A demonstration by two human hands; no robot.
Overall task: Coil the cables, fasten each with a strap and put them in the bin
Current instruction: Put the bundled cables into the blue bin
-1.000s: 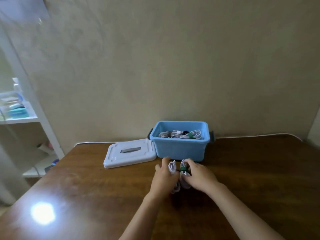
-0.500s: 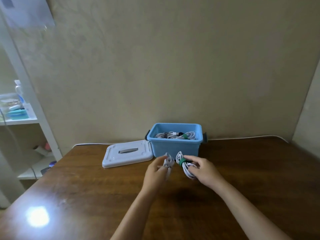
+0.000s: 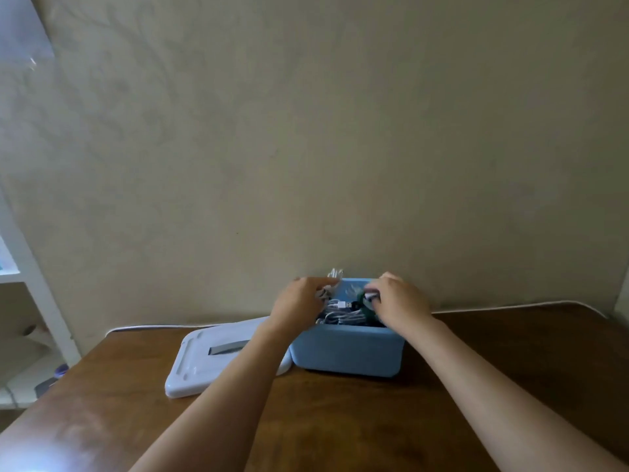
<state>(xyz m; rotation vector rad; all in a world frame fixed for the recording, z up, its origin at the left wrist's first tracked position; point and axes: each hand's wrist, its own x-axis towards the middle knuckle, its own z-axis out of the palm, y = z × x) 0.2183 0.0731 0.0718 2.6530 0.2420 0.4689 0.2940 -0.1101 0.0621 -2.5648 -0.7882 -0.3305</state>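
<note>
My left hand and right hand each grip a coiled cable over the blue bin, centre frame.

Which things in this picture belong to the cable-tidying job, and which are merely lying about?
Part of the job:
- blue bin
- white coiled cables in it
- green strap
- left hand, right hand, both over the bin

Lying about:
- white lid beside the bin
- shelf unit
- wooden table
</note>
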